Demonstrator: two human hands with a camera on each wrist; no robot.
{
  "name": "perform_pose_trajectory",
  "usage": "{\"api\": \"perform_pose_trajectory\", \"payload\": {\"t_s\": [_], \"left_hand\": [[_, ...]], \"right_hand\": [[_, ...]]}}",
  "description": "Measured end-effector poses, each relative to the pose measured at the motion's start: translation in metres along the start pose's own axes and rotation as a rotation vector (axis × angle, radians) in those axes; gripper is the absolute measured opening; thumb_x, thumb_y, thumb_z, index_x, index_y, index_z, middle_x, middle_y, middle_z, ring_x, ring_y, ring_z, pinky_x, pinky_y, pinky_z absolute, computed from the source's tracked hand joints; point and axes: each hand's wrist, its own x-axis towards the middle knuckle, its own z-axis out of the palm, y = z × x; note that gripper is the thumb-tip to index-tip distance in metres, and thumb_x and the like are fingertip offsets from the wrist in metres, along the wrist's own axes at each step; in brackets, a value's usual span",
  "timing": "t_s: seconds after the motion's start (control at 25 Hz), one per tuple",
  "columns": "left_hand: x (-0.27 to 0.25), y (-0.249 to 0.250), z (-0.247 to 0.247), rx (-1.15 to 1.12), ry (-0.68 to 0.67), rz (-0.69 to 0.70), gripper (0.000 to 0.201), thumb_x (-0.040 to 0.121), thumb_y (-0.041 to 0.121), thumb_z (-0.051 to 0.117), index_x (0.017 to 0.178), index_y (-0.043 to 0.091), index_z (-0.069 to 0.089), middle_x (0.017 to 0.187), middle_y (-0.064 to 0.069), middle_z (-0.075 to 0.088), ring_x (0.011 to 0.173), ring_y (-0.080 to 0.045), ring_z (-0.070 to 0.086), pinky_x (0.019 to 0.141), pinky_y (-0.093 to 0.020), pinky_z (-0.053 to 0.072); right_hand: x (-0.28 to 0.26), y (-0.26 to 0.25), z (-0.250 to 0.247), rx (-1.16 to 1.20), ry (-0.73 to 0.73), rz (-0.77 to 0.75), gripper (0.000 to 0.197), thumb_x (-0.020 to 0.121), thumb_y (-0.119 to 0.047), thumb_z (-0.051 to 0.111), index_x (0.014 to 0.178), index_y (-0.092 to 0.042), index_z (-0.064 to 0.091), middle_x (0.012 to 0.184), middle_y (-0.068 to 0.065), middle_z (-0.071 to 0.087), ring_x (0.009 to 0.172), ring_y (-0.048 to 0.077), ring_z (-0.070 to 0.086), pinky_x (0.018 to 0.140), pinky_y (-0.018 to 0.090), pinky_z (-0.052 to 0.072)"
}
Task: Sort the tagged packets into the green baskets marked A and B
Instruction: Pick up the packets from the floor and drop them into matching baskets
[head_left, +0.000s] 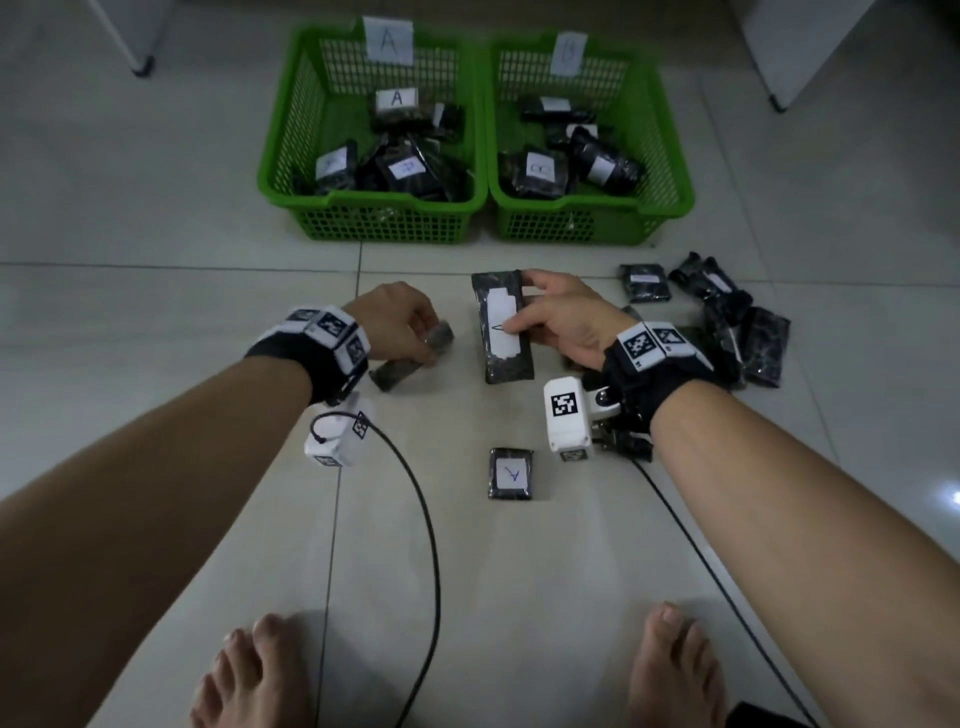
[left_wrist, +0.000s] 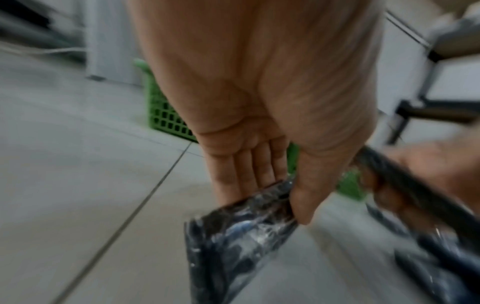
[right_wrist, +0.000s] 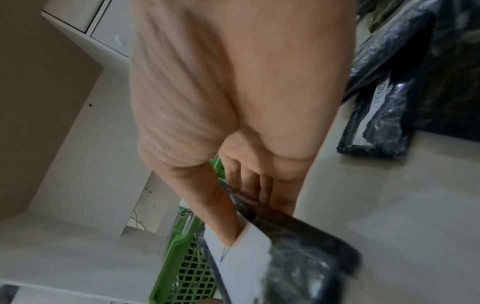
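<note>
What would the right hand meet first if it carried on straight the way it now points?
Probably the front wall of the basket marked A. The right hand, gripping a long tagged packet, points forward-left over bare floor; depth is uncertain.

Letter on the held packet's tag (head_left: 503, 326) — thumb-covered, illegible — left wrist view motion-blurred.

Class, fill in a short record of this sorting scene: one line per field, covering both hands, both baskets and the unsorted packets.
left hand: grips a dark packet, tag unseen
right hand: holds a long packet, white tag up
basket A: left, holds packets
basket B: right, holds packets
unsorted: pile on the right; A-tagged packet near the feet
</note>
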Motion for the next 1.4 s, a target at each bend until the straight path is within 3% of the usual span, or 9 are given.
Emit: {"api": "perform_pose_trajectory", "payload": {"t_s": [0.12,0.28,0.56,0.72,0.88,1.0,1.12,1.28,1.4], "left_hand": [[0.000,-0.006,-0.027,-0.718,0.042,-0.041,0.030,0.085,0.007,0.075,0.114,0.007,0.068,0.103,-0.008,0.073,0.095,-0.022,0.069,0.087,-0.037,0.057],[0.011,-0.012,-0.072,-1.111,0.486,0.009,0.030,0.088,0.001,0.068,0.117,0.007,0.064,0.100,-0.010,0.071,0.090,-0.019,0.066,0.089,-0.038,0.052],[0.055,-0.053,-0.122,-0.734,1.014,-0.186,0.021,0.091,0.015,0.059,0.110,0.023,0.059,0.097,-0.008,0.073,0.075,-0.025,0.072,0.056,-0.025,0.054],[0.075,-0.072,-0.107,-0.347,0.797,-0.199,0.039,0.093,0.011,0.054,0.130,0.020,0.059,0.114,-0.013,0.069,0.099,-0.033,0.066,0.080,-0.034,0.054],[0.080,-0.078,-0.083,0.066,0.770,-0.196,0.049,0.099,0.017,0.042,0.147,0.017,0.042,0.120,-0.025,0.062,0.110,-0.044,0.054,0.094,-0.049,0.044],[0.082,-0.079,-0.081,0.143,0.727,-0.252,0.052,0.098,0.022,0.040,0.150,0.019,0.038,0.135,-0.028,0.047,0.122,-0.045,0.040,0.100,-0.053,0.038],[0.072,-0.070,-0.080,0.111,0.743,-0.246,0.047,0.098,0.029,0.041,0.143,0.017,0.043,0.154,-0.023,0.030,0.141,-0.044,0.024,0.111,-0.059,0.029],[0.041,-0.014,-0.048,0.146,0.947,0.115,0.026,0.090,0.027,0.049,0.110,0.012,0.056,0.123,-0.012,0.054,0.115,-0.033,0.047,0.095,-0.045,0.038],[0.015,0.024,0.005,0.122,0.540,0.540,0.015,0.088,0.023,0.054,0.096,0.014,0.062,0.090,-0.007,0.065,0.086,-0.033,0.060,0.076,-0.039,0.047]], "right_hand": [[0.002,-0.019,-0.003,-0.006,0.061,-0.058,0.047,0.084,0.006,0.072,0.126,-0.011,0.062,0.109,0.017,0.075,0.095,0.029,0.073,0.085,0.043,0.061],[0.014,-0.049,0.007,-0.053,0.086,-0.109,0.042,0.090,-0.005,0.070,0.128,-0.021,0.065,0.113,0.008,0.075,0.091,0.020,0.071,0.082,0.039,0.060],[0.057,-0.077,0.048,-0.141,0.303,-0.341,0.047,0.074,0.005,0.076,0.112,-0.020,0.062,0.098,-0.001,0.070,0.081,0.014,0.067,0.064,0.023,0.054],[0.087,-0.084,0.067,-0.339,0.497,-0.552,0.036,0.078,-0.009,0.083,0.112,-0.013,0.072,0.103,-0.002,0.073,0.087,0.008,0.070,0.080,0.023,0.059],[0.118,-0.094,0.082,-0.679,0.331,-0.504,0.053,0.092,-0.017,0.072,0.142,-0.013,0.055,0.136,0.005,0.061,0.129,0.022,0.055,0.105,0.034,0.049],[0.125,-0.091,0.083,-1.258,0.398,-0.504,0.047,0.101,-0.035,0.055,0.144,-0.018,0.051,0.158,0.010,0.036,0.148,0.032,0.023,0.117,0.049,0.025],[0.113,-0.082,0.073,-1.223,0.467,-0.557,0.049,0.100,-0.036,0.052,0.146,-0.019,0.049,0.159,0.009,0.032,0.147,0.032,0.022,0.118,0.051,0.023],[0.075,-0.041,0.041,-1.070,0.573,-0.624,0.037,0.089,-0.026,0.061,0.124,-0.014,0.063,0.134,0.008,0.053,0.127,0.032,0.043,0.104,0.046,0.036],[0.046,-0.001,0.006,-1.018,0.634,-0.574,0.035,0.081,-0.018,0.064,0.115,-0.011,0.066,0.123,0.011,0.059,0.116,0.035,0.051,0.097,0.046,0.041]]}}
